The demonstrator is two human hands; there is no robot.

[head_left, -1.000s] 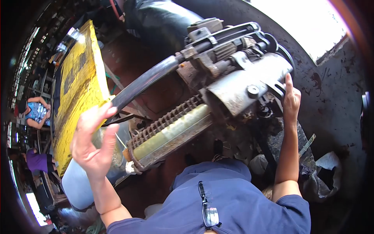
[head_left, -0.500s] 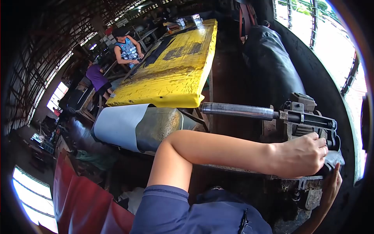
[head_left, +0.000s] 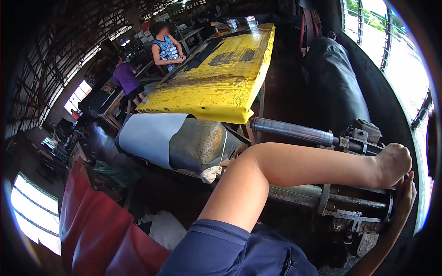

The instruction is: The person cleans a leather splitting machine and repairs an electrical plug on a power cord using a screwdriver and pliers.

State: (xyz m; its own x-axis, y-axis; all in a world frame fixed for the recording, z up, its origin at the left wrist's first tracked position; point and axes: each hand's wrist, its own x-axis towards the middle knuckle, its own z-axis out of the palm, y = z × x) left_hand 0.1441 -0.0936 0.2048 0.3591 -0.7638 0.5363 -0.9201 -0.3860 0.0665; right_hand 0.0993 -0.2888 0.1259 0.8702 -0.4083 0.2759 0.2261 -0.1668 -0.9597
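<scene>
My left arm reaches across to the right. My left hand [head_left: 393, 164] is closed in a fist at the far end of a roller machine, and what its fingers wrap round is hidden. Just below it, my right hand [head_left: 405, 195] has its fingers bent against a small dark handle-like part [head_left: 406, 176], mostly hidden by the hands. The machine's polished steel roller [head_left: 294, 131] sticks out to the left above my forearm. Below the forearm show the machine's worn metal frame [head_left: 354, 213] and a lower roller [head_left: 297, 194].
A pale grey sheet [head_left: 152, 138] drapes over a large dark roll [head_left: 200, 142] on the left. Behind it stands a yellow-covered table [head_left: 207, 96], with a person [head_left: 166, 48] beside it. Red sheeting [head_left: 99, 221] hangs at lower left. A black-covered bulk [head_left: 334, 78] lies by the window.
My left fist has risen and moved right, its wrist now bent upward. My right hand has moved up with it, its fingers more bent. The view has shifted, showing more of the lower roller.
</scene>
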